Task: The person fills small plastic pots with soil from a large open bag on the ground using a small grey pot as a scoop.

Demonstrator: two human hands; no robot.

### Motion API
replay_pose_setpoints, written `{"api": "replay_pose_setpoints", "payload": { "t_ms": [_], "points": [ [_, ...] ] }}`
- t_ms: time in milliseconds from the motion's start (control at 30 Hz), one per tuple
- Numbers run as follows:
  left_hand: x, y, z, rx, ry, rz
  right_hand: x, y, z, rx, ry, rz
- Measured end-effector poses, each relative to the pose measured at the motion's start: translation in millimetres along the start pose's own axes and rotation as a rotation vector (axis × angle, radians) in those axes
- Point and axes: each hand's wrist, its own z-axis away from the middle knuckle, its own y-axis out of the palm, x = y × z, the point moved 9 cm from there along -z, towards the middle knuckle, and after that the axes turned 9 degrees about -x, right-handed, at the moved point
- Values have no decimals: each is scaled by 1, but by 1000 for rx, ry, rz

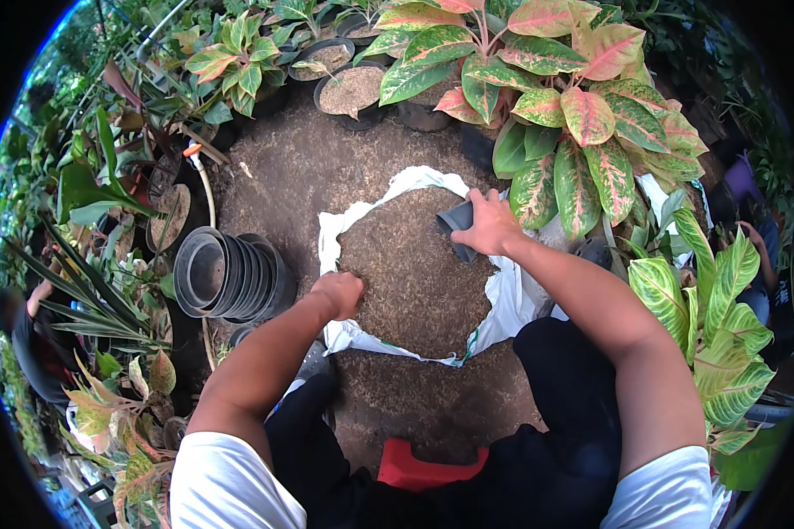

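A white woven sack (331,241) with its rim rolled down stands before me, full of brown loose potting mix (410,271). My left hand (341,294) is closed in a fist on the sack's left rim; the fingertips are hidden. At the sack's upper right, my right hand (489,221) grips a small dark grey plastic pot (462,221). That pot is tipped on its side just over the mix, its mouth facing left; whether anything is in it cannot be seen.
A stack of black plastic pots (231,274) stands left of the sack. A large red-green aglaonema (562,99) overhangs the upper right. Filled pots (351,91) line the back. A white pipe with an orange cap (195,153) rises at left. People sit at the left (40,344) and right (761,264) edges.
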Motion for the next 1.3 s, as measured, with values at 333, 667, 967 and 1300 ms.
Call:
{"api": "replay_pose_setpoints", "payload": {
  "t_ms": [333,667,967,1300],
  "points": [
    [-35,-21,16,-88,92,65,-3,32,1,164,40,25],
    [-26,-27,11,-44,62,48,21,26,11,20,-40,249],
    [-31,-22,12,-25,84,36,49,39,60,-97,-73,103],
    [-26,-20,13,-74,114,20,44,37,50,-75,-109,106]
  ]
}}
